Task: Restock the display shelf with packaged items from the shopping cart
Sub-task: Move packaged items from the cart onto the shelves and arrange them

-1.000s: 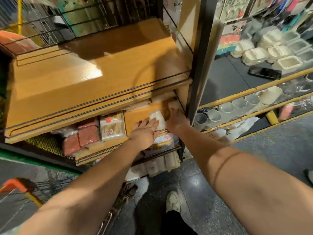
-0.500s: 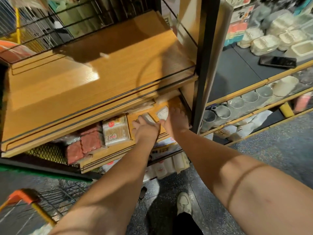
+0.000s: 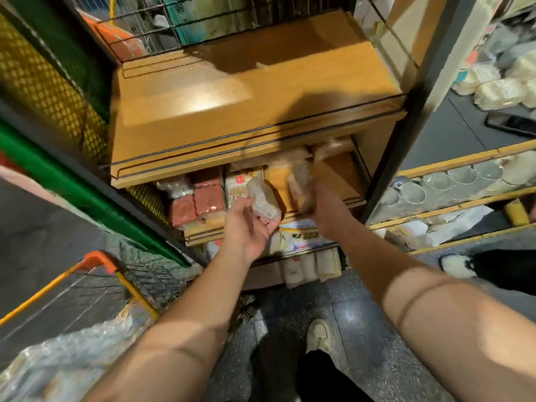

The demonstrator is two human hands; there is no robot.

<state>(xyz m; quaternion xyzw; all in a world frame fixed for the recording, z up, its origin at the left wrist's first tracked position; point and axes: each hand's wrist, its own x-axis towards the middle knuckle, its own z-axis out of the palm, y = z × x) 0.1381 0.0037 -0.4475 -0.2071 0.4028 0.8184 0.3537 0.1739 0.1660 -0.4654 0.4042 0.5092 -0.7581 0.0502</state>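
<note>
My left hand (image 3: 251, 227) holds a small clear plastic packet (image 3: 264, 200) just in front of the wooden display shelf (image 3: 342, 181), near its front edge. My right hand (image 3: 317, 210) grips another blurry clear packet (image 3: 300, 187) over the shelf's front right part, beside red square packs (image 3: 207, 197) at the left end.

Bare shelf board (image 3: 339, 181) between cotton-swab pack (image 3: 236, 184) and side wall (image 3: 374, 152).
</note>
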